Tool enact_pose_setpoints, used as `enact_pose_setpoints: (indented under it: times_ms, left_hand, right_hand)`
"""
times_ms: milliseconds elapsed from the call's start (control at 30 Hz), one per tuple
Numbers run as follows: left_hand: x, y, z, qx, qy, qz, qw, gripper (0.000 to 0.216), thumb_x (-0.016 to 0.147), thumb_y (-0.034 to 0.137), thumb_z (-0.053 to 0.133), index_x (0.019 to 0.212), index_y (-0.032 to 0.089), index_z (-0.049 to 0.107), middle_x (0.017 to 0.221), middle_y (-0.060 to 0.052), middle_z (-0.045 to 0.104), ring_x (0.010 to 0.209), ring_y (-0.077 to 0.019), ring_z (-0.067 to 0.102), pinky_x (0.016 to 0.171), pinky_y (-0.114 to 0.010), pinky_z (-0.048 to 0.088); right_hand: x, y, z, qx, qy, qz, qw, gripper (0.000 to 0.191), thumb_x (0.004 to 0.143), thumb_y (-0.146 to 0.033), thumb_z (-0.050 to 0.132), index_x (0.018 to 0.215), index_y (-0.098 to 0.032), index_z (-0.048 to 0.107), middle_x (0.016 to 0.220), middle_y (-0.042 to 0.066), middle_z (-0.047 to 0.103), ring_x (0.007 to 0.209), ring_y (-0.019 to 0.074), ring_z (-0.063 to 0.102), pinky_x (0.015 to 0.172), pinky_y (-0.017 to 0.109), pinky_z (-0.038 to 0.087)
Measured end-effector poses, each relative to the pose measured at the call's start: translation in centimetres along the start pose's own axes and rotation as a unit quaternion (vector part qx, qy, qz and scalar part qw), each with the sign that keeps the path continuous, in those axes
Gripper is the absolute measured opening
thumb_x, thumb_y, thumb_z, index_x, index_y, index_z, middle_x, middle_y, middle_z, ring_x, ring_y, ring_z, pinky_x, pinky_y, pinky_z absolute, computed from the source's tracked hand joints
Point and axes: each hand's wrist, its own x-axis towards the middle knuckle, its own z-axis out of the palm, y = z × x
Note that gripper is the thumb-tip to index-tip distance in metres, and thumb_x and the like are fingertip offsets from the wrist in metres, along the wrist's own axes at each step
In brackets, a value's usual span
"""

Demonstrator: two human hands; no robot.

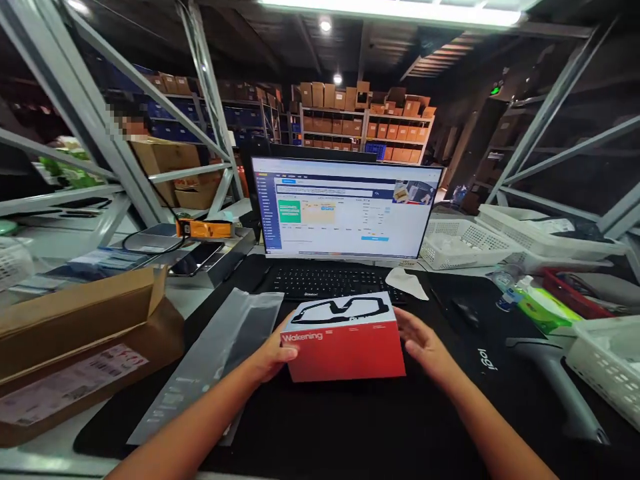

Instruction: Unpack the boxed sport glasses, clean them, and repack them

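A strip light [395,11] glows overhead; shelves [365,128] hold cardboard boxes [318,95].

Room to pass: we note bare black mat [360,433] between left forearm [200,413] and right forearm [495,417], on the near side of the red-and-white box [345,353]. Ahead, past the box: keyboard [320,285], low; then monitor [345,230], upright, blocking. Leftward we find a flat plastic bag [205,353] under the forearm, then a tall carton [85,340]. Rightward, a strip of mat runs to the scanner [557,383]; the white basket [610,363] bars the way beyond.
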Motion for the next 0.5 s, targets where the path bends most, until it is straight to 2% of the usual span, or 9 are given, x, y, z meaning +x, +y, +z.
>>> enact_pose_setpoints:
  times_ms: [67, 167, 267, 367, 433, 500]
  left_hand:
    - [-0.3, 0.1, -0.2, -0.039, -0.003, -0.041, 0.998, 0.08, 0.065, 0.056, 0.08, 0.135, 0.022, 0.059, 0.126, -0.014, 0.071, 0.121, -0.0377, 0.064, 0.106, -0.052, 0.047]
    - [-0.6, 0.3, -0.5, -0.071, 0.015, -0.095, 0.993, 0.074, 0.072, 0.062, 0.071, 0.135, 0.023, 0.062, 0.128, -0.014, 0.071, 0.118, -0.0374, 0.067, 0.101, -0.051, 0.052]
    - [-0.7, 0.2, -0.5, -0.058, 0.015, -0.112, 0.992, 0.077, 0.074, 0.066, 0.067, 0.138, 0.024, 0.06, 0.13, -0.013, 0.07, 0.119, -0.0387, 0.066, 0.101, -0.053, 0.052]
    - [-0.6, -0.3, -0.6, 0.001, 0.002, -0.088, 0.996, 0.087, 0.068, 0.066, 0.074, 0.143, 0.025, 0.054, 0.131, -0.014, 0.069, 0.123, -0.0417, 0.063, 0.106, -0.058, 0.048]
    - [-0.4, -0.7, -0.9, 0.056, 0.017, -0.046, 0.997, 0.099, 0.064, 0.064, 0.079, 0.149, 0.027, 0.045, 0.135, -0.015, 0.066, 0.128, -0.0425, 0.059, 0.11, -0.06, 0.044]
    - [-0.2, -0.9, -1.3, 0.119, 0.036, 0.01, 0.992, 0.109, 0.059, 0.066, 0.083, 0.152, 0.028, 0.038, 0.141, -0.015, 0.06, 0.133, -0.0438, 0.054, 0.114, -0.061, 0.039]
  right_hand:
    - [-0.3, -0.3, 1.3, -0.021, 0.014, -0.03, 0.999, 0.079, 0.08, -0.072, 0.069, 0.146, -0.033, 0.051, 0.15, 0.014, 0.051, 0.135, 0.0352, 0.052, 0.111, 0.055, 0.043]
    - [-0.9, -1.5, 2.3, -0.113, 0.044, -0.094, 0.988, 0.069, 0.079, -0.069, 0.072, 0.139, -0.038, 0.059, 0.153, 0.01, 0.047, 0.142, 0.0358, 0.041, 0.116, 0.055, 0.035]
    - [-1.0, -2.6, 2.0, -0.116, 0.068, -0.1, 0.986, 0.055, 0.081, -0.064, 0.073, 0.129, -0.037, 0.067, 0.138, 0.009, 0.057, 0.126, 0.0324, 0.053, 0.103, 0.047, 0.047]
    - [-0.7, -2.8, 1.7, -0.059, 0.101, -0.023, 0.993, 0.04, 0.081, -0.061, 0.075, 0.1, -0.026, 0.074, 0.103, 0.007, 0.064, 0.092, 0.024, 0.061, 0.078, 0.036, 0.051]
    - [-0.5, -2.5, 1.7, -0.002, 0.07, 0.06, 0.996, 0.045, 0.077, -0.065, 0.076, 0.081, -0.022, 0.065, 0.081, 0.003, 0.059, 0.072, 0.0177, 0.055, 0.066, 0.031, 0.046]
    - [-0.3, -2.2, 1.8, 0.065, 0.023, 0.127, 0.99, 0.052, 0.075, -0.07, 0.075, 0.078, -0.021, 0.058, 0.069, -0.001, 0.054, 0.063, 0.0137, 0.048, 0.061, 0.028, 0.04]
